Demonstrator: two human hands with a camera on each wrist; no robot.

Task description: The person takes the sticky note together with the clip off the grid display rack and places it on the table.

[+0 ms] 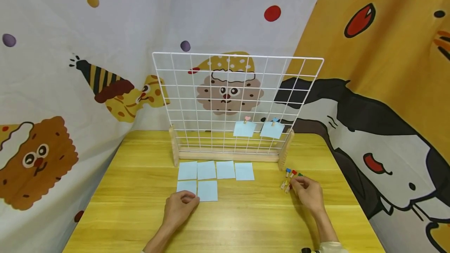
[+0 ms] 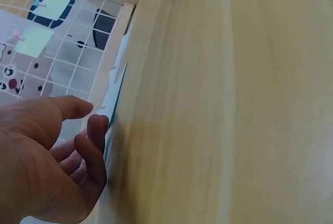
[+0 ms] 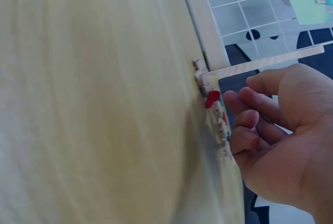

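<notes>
My left hand [image 1: 180,207] is over the lower-left light blue paper note [image 1: 186,186], partly covering it. In the left wrist view its thumb and forefinger stand apart, with the other fingers loosely bent beside the notes' edge. On the right, my other hand [image 1: 310,195] is beside a small pile of wooden mini clips [image 1: 285,185] with coloured tops. The right wrist view shows a red-topped clip [image 3: 212,99] close to its fingertips; thumb and forefinger are apart, and whether they touch a clip is hard to tell. Another note [image 1: 208,191] lies just right of my left hand.
A white wire grid [image 1: 228,98] stands upright in a wooden base [image 1: 228,156]. Two notes hang on its lower right, one by a pink heart clip [image 1: 247,118], one by a blue clip [image 1: 275,120]. Several notes [image 1: 206,170] lie in a row before the base.
</notes>
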